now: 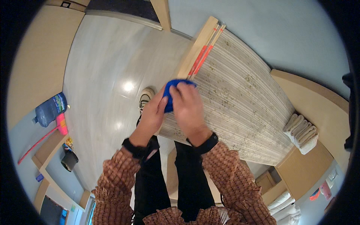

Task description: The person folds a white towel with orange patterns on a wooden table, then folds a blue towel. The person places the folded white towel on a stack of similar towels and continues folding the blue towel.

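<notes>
Both of my hands meet in front of me around a bundled blue cloth [177, 82]. My left hand [154, 109] grips its left side, with the thumb pressed on it. Its right side is under the curled fingers of my right hand [188, 104], which is somewhat blurred. My fingers hide much of the cloth. Just beyond it, thin wooden sticks with red wrapping [202, 57] lie along the edge of a bed, beside its pale wooden side rail [198, 46]. Right of my hands spreads the bed's striped, patterned surface [239, 104].
Folded pale textiles [302, 132] are stacked at the bed's right edge, near a wooden cabinet [305, 166]. On the left, a large blue water bottle [50, 109] lies by a pink-headed broom [62, 123] and a dark bin [69, 161]. My shoe [146, 97] is on the pale floor.
</notes>
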`<action>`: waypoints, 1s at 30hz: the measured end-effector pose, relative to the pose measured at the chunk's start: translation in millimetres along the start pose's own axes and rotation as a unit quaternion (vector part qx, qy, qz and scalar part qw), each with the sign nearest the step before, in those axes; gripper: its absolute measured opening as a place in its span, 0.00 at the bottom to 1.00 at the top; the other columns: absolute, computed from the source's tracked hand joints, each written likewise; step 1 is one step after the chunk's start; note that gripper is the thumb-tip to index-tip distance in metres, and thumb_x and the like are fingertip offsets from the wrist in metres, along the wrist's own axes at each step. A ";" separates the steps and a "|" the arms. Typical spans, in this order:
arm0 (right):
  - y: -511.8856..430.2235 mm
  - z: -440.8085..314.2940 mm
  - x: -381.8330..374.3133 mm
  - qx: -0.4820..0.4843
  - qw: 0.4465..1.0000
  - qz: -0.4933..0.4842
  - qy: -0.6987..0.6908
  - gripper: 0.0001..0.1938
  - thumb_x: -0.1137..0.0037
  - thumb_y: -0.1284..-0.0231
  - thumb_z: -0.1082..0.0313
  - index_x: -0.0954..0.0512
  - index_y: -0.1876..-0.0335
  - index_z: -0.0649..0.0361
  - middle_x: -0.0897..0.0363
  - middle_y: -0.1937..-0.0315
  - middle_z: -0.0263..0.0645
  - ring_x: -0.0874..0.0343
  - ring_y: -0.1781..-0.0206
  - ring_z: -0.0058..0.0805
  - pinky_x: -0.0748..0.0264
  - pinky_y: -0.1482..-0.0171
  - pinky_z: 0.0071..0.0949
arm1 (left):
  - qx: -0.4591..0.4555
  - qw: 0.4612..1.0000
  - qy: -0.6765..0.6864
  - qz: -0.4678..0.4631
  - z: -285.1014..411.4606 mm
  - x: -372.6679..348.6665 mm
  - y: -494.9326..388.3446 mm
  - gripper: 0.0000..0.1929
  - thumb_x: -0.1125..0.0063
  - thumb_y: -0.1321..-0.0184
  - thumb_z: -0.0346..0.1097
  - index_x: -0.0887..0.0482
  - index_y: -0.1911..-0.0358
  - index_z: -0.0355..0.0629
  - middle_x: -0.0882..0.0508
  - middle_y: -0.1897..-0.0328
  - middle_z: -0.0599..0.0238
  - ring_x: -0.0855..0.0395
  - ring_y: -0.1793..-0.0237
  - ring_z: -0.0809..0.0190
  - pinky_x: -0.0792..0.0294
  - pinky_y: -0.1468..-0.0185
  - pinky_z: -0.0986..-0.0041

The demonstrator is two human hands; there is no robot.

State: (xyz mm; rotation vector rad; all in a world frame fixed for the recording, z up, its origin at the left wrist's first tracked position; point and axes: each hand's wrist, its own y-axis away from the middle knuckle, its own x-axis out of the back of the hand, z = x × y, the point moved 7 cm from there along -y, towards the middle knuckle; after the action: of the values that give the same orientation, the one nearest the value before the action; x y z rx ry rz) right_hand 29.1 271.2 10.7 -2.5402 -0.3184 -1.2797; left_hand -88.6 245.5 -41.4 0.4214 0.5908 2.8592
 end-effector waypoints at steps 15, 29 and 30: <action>11.0 -41.7 -22.5 0.010 0.994 -0.101 0.048 0.21 0.45 0.52 0.71 0.21 0.49 0.70 0.26 0.50 0.48 0.26 0.50 0.44 0.25 0.48 0.40 | 0.103 0.983 0.096 -0.119 -63.1 17.0 21.0 0.23 0.45 0.31 0.34 0.28 0.34 0.40 0.24 0.39 0.48 0.22 0.40 0.51 0.28 0.39 0.68; -57.6 -9.0 -2.2 -0.028 0.989 -0.063 0.128 0.18 0.44 0.53 0.77 0.23 0.53 0.75 0.26 0.47 0.50 0.25 0.51 0.48 0.25 0.48 0.42 | -0.083 0.994 0.068 -0.003 -18.2 17.3 -84.7 0.09 0.35 0.43 0.27 0.21 0.59 0.38 0.19 0.55 0.52 0.19 0.53 0.45 0.27 0.48 0.63; -50.0 -17.4 -4.7 -0.036 0.990 -0.084 0.110 0.15 0.43 0.51 0.79 0.22 0.55 0.75 0.26 0.49 0.50 0.25 0.52 0.48 0.24 0.49 0.41 | -0.102 0.994 0.033 -0.012 -20.9 24.8 -73.3 0.09 0.36 0.42 0.27 0.21 0.60 0.38 0.18 0.54 0.53 0.19 0.52 0.45 0.27 0.48 0.63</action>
State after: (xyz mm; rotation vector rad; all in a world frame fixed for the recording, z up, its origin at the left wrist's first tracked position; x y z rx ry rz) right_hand -2.5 311.7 24.1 -2.4411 -0.4530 -1.6463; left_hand -109.1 310.1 -84.1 0.2858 0.3056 2.8824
